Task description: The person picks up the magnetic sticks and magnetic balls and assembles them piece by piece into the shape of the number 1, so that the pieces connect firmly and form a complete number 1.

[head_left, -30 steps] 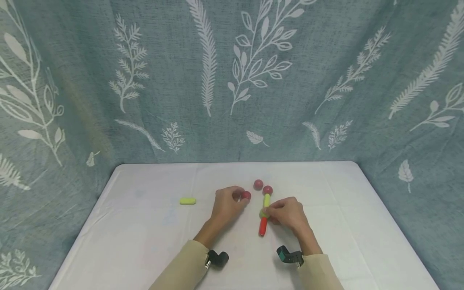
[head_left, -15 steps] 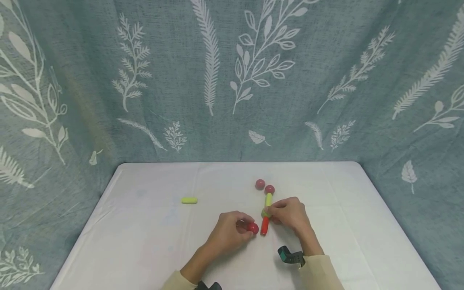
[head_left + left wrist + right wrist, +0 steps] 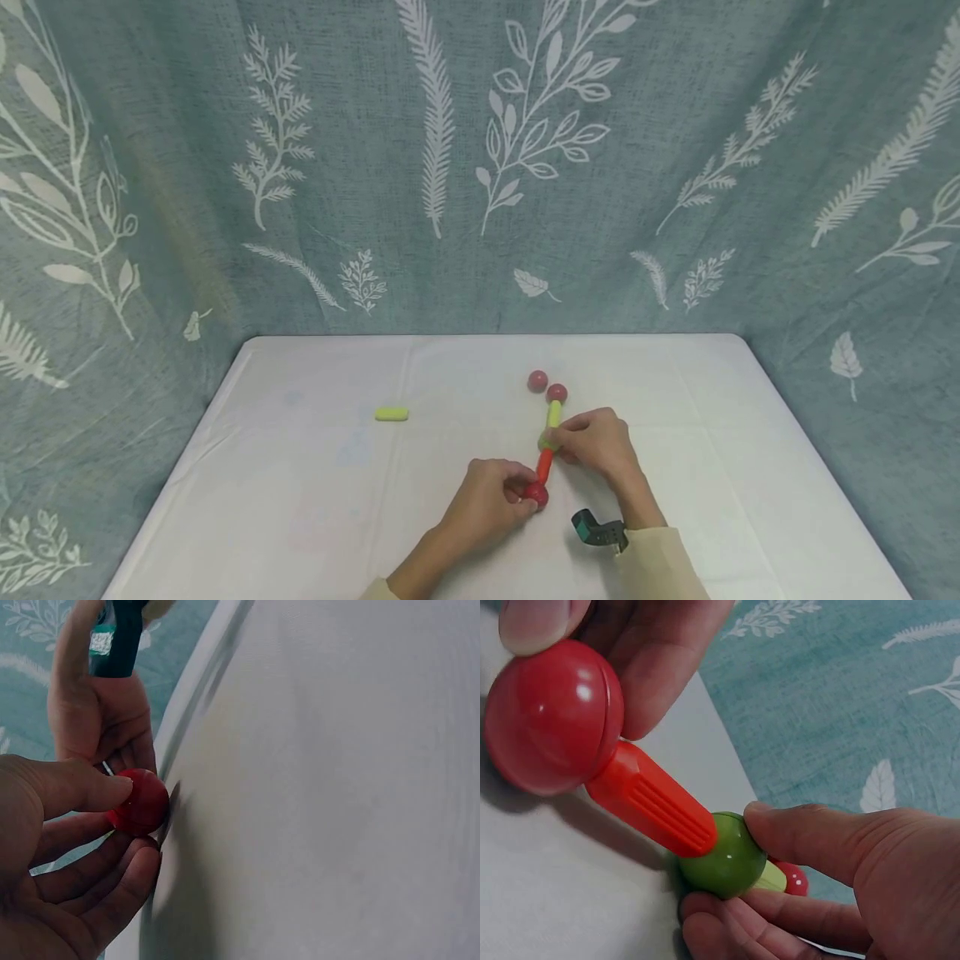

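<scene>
A red ball (image 3: pixel 551 716) is pinched between the thumb and fingers of my left hand (image 3: pixel 487 504), right at the near end of an orange-red ribbed rod (image 3: pixel 656 799). The rod's other end meets a green ball (image 3: pixel 727 855), which my right hand (image 3: pixel 596 442) pinches between thumb and fingers. Beyond the green ball, a yellow-green rod (image 3: pixel 554 412) runs away to a second red ball (image 3: pixel 557 392). Together they form one roughly straight chain on the table. In the left wrist view the held red ball (image 3: pixel 142 802) hides most of the chain.
One more red ball (image 3: pixel 537 381) lies loose just left of the chain's far end. A separate yellow-green rod (image 3: pixel 392 414) lies to the left on the white-covered table (image 3: pixel 300 500). A patterned teal curtain (image 3: pixel 337 167) hangs behind the table's back edge.
My left hand has brought its red ball from left of the chain's far end down to the near end of the orange-red rod. My right hand stays on the green ball.
</scene>
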The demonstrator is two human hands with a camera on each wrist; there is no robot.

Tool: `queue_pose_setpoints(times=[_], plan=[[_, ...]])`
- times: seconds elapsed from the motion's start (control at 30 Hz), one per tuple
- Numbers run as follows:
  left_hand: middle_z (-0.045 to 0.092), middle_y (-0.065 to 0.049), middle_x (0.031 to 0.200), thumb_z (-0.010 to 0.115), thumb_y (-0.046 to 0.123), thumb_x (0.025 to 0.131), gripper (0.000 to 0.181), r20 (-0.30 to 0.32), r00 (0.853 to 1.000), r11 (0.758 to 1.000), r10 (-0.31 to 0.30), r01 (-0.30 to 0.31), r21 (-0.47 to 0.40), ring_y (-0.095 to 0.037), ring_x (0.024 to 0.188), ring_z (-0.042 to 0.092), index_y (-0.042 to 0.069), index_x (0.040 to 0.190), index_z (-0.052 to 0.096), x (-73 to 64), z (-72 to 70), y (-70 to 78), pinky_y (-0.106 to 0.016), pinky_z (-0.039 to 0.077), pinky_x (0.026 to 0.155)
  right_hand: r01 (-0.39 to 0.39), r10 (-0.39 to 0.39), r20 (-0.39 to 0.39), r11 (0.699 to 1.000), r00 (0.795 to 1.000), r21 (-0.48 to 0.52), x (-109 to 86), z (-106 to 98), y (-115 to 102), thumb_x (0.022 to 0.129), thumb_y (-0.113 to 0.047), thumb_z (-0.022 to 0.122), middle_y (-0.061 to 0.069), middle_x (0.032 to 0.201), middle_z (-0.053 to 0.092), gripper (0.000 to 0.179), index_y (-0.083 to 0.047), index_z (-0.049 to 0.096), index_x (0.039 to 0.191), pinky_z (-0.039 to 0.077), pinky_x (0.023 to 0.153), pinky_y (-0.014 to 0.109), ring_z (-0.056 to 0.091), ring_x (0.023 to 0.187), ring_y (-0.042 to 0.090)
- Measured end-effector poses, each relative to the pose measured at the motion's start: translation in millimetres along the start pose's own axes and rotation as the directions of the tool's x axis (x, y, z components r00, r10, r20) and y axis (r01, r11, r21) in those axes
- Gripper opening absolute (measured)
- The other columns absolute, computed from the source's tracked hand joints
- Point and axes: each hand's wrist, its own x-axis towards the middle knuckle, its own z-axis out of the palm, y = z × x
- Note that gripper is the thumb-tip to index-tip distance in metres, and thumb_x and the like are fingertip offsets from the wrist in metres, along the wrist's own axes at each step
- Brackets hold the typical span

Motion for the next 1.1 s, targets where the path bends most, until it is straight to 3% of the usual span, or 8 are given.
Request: queue_pose_setpoints(times=[0.5,1.1], plan=[[0.081,0.001,0.092,0.09,0.003,0.087,0.023,-0.037,0.998,0.999,-0.046,0.046,0.002,-0.001,0.075,0.064,0.004,0.109,0.083,-3.2,9.4,2.5,-0.016,0.057,0.069,0.011,-0.011,-0.019,1.0,1.0,-0.02,-1.6,4.3,-1.4,0.089,-0.028,0.089,0.002,0.072,0.077,0.021,-0.008,0.086,0.093,0.05,0.064,0.029,0.069,0.071,0.018],[0.081,0.001,0.094,0.091,0.005,0.088,0.025,-0.059,0.997,0.999,-0.044,0.045,0.012,-0.001,0.075,0.063,0.006,0.111,0.083,-5.5,12.2,1.4,-0.016,0.057,0.07,0.012,-0.013,-0.014,1.0,1.0,-0.014,-1.0,5.3,1.9,0.095,-0.029,0.084,0.003,0.078,0.078,0.023,-0.007,0.086,0.1,0.053,0.066,0.028,0.071,0.072,0.018]])
